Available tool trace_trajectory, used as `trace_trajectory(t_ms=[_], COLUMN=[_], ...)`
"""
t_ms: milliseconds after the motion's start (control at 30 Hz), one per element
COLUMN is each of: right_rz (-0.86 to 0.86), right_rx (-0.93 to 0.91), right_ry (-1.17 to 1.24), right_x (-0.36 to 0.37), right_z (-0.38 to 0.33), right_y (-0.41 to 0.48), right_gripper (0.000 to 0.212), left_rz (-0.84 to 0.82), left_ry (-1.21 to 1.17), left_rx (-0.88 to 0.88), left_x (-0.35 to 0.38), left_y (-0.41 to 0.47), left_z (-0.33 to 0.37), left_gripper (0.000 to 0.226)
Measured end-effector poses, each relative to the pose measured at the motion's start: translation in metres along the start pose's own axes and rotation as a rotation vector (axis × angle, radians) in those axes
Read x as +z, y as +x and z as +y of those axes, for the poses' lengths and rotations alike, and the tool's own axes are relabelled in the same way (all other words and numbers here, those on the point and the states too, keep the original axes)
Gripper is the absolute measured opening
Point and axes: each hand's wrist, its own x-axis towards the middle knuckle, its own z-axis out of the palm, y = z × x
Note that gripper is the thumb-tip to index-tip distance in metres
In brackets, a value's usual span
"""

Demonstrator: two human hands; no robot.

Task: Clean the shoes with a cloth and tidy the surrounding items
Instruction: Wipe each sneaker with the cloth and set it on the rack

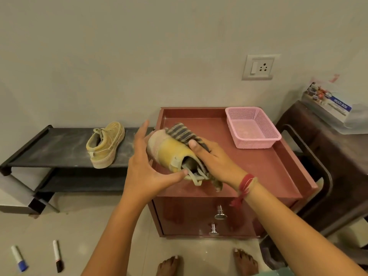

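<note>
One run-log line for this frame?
phase: wiping | left hand: holds yellow shoe | right hand: grips striped cloth against it | second shoe: on rack

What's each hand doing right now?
Left hand: holds the shoe, thumb at heel.
Right hand: grips the striped cloth against it.

A white switch socket (260, 67) is mounted above the red cabinet (268, 162).
</note>
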Motion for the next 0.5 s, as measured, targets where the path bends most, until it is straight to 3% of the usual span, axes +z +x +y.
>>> trace_trajectory(t_ms=[100,200,367,500], right_rz=[0.044,0.079,0.176,0.415], right_rx=[0.176,0.311,0.425,0.402], right_ry=[-0.07,-0.05,-0.001,-0.073], right_x=[-0.006,-0.008,-0.02,-0.012], right_z=[0.039,0.072,0.088,0.088], right_y=[-0.002,-0.003,-0.011,0.0], right_gripper=[0.022,0.051,0.034,0.081], left_rz=[-0.018,-0.03,0.02,0.068], left_ry=[0.047,0.015,-0.017,0.025], left_rx=[-0.017,-0.059,-0.138,-0.222], left_x=[-0.004,-0.006,-0.011,-0.014], left_y=[0.0,0.001,0.006,0.007], left_z=[-0.005,-0.01,-0.02,-0.03], left_gripper=[0.098,0.084,0.082,0.087])
